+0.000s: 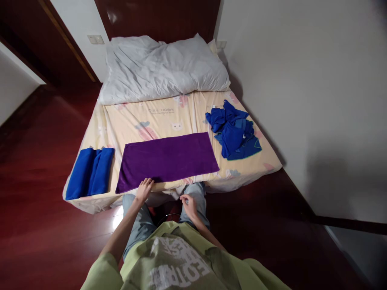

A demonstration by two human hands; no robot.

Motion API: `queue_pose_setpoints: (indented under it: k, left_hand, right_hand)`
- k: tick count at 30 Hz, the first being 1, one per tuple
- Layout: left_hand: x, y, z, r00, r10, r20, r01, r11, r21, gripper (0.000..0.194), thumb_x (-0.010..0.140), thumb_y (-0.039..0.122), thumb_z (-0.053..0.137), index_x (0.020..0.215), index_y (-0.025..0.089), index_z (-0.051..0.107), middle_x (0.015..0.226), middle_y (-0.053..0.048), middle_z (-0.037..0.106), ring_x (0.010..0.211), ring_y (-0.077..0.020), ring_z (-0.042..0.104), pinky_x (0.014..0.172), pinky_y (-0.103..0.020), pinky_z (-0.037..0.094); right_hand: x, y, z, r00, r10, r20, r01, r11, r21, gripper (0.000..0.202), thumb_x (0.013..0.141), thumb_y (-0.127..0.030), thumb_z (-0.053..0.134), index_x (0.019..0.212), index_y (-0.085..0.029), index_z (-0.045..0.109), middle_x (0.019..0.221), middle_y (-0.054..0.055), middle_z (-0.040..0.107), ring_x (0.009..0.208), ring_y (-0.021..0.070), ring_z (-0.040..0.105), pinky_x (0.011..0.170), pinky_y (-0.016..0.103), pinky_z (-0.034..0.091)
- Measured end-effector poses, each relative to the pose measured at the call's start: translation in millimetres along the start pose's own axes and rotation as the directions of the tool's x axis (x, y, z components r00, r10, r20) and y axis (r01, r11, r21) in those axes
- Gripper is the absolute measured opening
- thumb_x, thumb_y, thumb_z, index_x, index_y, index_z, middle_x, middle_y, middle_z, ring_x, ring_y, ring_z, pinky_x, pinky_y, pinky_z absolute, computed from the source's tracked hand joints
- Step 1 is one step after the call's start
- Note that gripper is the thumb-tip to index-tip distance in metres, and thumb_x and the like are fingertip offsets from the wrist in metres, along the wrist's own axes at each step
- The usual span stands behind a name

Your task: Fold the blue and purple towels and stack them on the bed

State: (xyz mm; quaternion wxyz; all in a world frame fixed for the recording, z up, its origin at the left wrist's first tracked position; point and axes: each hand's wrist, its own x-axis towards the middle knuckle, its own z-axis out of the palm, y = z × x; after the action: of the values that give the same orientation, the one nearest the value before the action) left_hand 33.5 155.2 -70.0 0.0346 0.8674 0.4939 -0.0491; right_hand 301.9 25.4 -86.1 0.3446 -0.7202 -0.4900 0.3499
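Observation:
A purple towel [167, 157] lies spread flat across the bed, its long side towards me. My left hand [145, 188] rests at the towel's front edge with its fingers laid out, touching the cloth. Back from the bed edge, above my right knee, my right hand [189, 206] is loosely curled with nothing visible in it. To the left, a folded blue towel [90, 172] sits near the bed's front corner. On the right is a crumpled heap of blue cloths [231, 131], one with a green border.
The bed [115, 121] has a cream patterned sheet. A large white pillow or folded quilt [163, 68] lies at the headboard [157, 18]. A wall [302, 100] stands to the right; the dark red floor [36, 169] shows on the left.

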Motion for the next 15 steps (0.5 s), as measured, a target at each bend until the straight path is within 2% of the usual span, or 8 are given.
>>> queue_pose_setpoints:
  k: [2,3,6,8,11,13,15]
  left_hand:
    - [-4.0,-0.4,-0.4,0.999,0.025,0.023,-0.025,1.0,0.006,0.037,0.09,0.009,0.045,0.119,0.017,0.067,0.119,-0.014,0.067,0.11,-0.0277,0.061,0.089,-0.039,0.052]
    - [-5.4,-0.6,-1.2,0.999,0.032,0.037,-0.032,0.999,0.005,0.037,0.09,0.009,0.045,0.118,0.018,0.067,0.119,-0.013,0.067,0.11,-0.0273,0.062,0.089,-0.039,0.052]
    - [-1.5,-3.2,-8.8,0.994,0.042,0.104,-0.037,0.998,-0.042,0.034,0.091,0.011,0.045,0.113,0.02,0.069,0.116,-0.011,0.068,0.11,-0.0259,0.063,0.09,-0.037,0.053]
    - [10.8,-8.7,-19.2,0.986,0.05,0.158,-0.036,0.995,-0.094,0.03,0.094,0.017,0.044,0.106,0.022,0.071,0.11,-0.009,0.07,0.105,-0.0246,0.065,0.085,-0.034,0.054]
    - [46.4,-24.3,-40.8,0.982,0.064,0.178,-0.029,0.981,-0.192,0.033,0.098,0.027,0.04,0.103,0.022,0.072,0.105,-0.008,0.072,0.091,-0.0223,0.069,0.077,-0.031,0.054]
    - [81.2,-37.8,-56.4,0.985,0.091,0.146,-0.049,0.962,-0.27,0.035,0.099,0.028,0.04,0.105,0.022,0.074,0.106,-0.009,0.073,0.089,-0.0214,0.07,0.081,-0.031,0.054]
    - [122.7,-50.9,-70.2,0.985,0.132,0.112,-0.088,0.94,-0.33,0.035,0.097,0.024,0.041,0.106,0.019,0.075,0.108,-0.01,0.074,0.096,-0.0213,0.07,0.09,-0.03,0.053]
  right_hand:
    - [9.8,-7.3,13.1,0.995,0.068,0.072,-0.082,0.971,0.224,0.021,0.088,-0.025,0.053,0.091,-0.018,0.072,0.085,0.008,0.077,0.076,0.0207,0.07,0.073,0.03,0.053]
    - [14.5,-11.8,20.7,0.987,0.109,0.122,-0.147,0.92,0.364,0.023,0.089,-0.03,0.054,0.097,-0.017,0.071,0.086,0.009,0.077,0.074,0.0207,0.07,0.07,0.031,0.053]
    - [28.6,-27.5,43.8,0.932,0.266,0.244,-0.359,0.613,0.704,0.035,0.08,-0.041,0.067,0.103,-0.015,0.068,0.086,0.009,0.076,0.066,0.019,0.068,0.067,0.032,0.055]
    - [38.6,-38.1,56.8,0.901,0.314,0.301,-0.421,0.462,0.78,0.04,0.073,-0.043,0.075,0.102,-0.016,0.067,0.088,0.008,0.076,0.065,0.0175,0.068,0.068,0.032,0.055]
    - [53.8,-49.7,68.8,0.876,0.34,0.343,-0.454,0.336,0.825,0.039,0.07,-0.042,0.079,0.097,-0.017,0.067,0.092,0.009,0.077,0.068,0.0182,0.07,0.07,0.033,0.056]
    - [61.4,-53.8,73.0,0.872,0.358,0.333,-0.447,0.308,0.84,0.032,0.071,-0.04,0.077,0.091,-0.018,0.067,0.091,0.01,0.077,0.07,0.0203,0.07,0.071,0.036,0.057]
    - [64.9,-56.1,76.8,0.876,0.373,0.304,-0.428,0.312,0.848,0.025,0.073,-0.038,0.074,0.088,-0.019,0.067,0.089,0.011,0.077,0.072,0.0222,0.071,0.072,0.038,0.057]
